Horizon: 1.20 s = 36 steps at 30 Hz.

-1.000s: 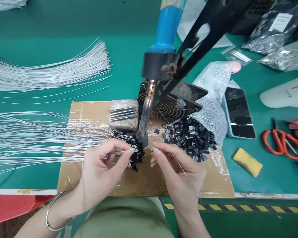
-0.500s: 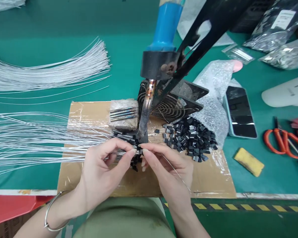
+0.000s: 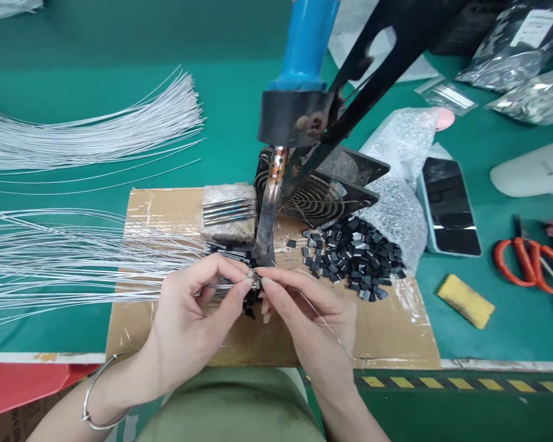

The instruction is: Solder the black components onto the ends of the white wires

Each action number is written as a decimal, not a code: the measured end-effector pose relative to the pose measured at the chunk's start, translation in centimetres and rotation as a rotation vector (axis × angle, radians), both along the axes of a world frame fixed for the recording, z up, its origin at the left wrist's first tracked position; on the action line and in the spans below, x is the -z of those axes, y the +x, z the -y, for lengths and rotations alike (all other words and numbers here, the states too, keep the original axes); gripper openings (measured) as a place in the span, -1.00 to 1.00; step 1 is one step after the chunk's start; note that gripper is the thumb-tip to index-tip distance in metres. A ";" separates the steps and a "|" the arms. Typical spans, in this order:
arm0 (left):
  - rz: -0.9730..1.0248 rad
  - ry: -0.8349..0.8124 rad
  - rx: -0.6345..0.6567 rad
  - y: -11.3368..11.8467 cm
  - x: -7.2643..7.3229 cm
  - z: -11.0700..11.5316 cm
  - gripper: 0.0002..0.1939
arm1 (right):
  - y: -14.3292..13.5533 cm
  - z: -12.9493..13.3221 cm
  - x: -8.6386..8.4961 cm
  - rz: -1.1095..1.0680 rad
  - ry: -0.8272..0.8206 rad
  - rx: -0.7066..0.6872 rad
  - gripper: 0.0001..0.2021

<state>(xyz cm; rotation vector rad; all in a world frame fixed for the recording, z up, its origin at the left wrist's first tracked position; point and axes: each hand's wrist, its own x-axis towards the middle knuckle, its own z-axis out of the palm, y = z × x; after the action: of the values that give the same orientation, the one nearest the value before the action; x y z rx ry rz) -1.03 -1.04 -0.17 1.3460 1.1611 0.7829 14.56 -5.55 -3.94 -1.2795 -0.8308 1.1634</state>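
Note:
Below the tip of the soldering iron (image 3: 273,184), my two hands meet. My left hand (image 3: 207,307) pinches a small dark connector (image 3: 257,283) at the end of a thin wire. Close against its right side, my right hand (image 3: 311,307) pinches a fine solder strand (image 3: 325,322), which loops over that hand. Fingertips partly cover the connector. White wires (image 3: 74,270) run in from the left, their black ends bunched behind my fingers. A pile of black connectors (image 3: 354,255) lies to the right on the cardboard (image 3: 387,331).
Behind the iron are a black fan (image 3: 313,199) and a block (image 3: 228,230) with metal rods. The iron's black bracket slants to the upper right. Phone (image 3: 449,209), yellow sponge (image 3: 465,301) and orange scissors (image 3: 518,264) lie right; another wire bundle (image 3: 133,132) lies upper left.
The view has shifted slightly. My fingertips have moved a little at the connector, and a short bit of the strand now points up above my right fingertips.

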 end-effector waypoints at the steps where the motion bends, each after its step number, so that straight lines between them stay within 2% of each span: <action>1: 0.002 0.002 0.002 0.0 0.0 0.0 -0.84 | 0.0 0.0 0.0 -0.004 -0.003 0.001 -0.81; 13: 0.010 0.002 -0.003 0.2 0.1 0.0 -0.83 | 0.0 0.2 0.0 -0.022 -0.031 -0.002 -0.81; 16: 0.005 0.006 -0.002 0.3 0.2 0.0 -0.83 | 0.0 0.6 0.1 0.051 -0.027 -0.005 -0.83; 22: -0.086 0.020 -0.001 0.3 0.4 -0.1 -0.86 | 0.2 1.6 0.6 0.228 0.073 -0.002 -0.58; 25: -0.119 0.028 -0.010 0.3 0.1 -0.4 -0.85 | 0.3 1.8 0.6 0.247 0.060 0.018 -0.64; 28: -0.169 0.015 -0.010 0.5 -0.3 -0.8 -0.85 | 0.6 1.8 0.4 0.308 0.056 0.065 -0.85; 29: -0.184 0.011 -0.009 0.6 -0.5 -0.9 -0.86 | 0.7 1.8 0.3 0.344 0.064 0.067 -0.86; 32: -0.200 0.000 -0.012 0.7 -0.6 -1.1 -0.87 | 1.1 1.6 0.1 0.439 0.131 0.030 -0.71; 36: -0.190 -0.016 -0.009 0.7 -0.4 -1.2 -0.88 | 1.0 1.4 -0.2 0.420 0.204 0.011 -0.83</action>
<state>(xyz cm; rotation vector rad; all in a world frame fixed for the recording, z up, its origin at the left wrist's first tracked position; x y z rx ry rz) -0.37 0.19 0.26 1.4259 1.3198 0.6608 15.57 -6.98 -3.79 -1.3732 -1.2150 0.7850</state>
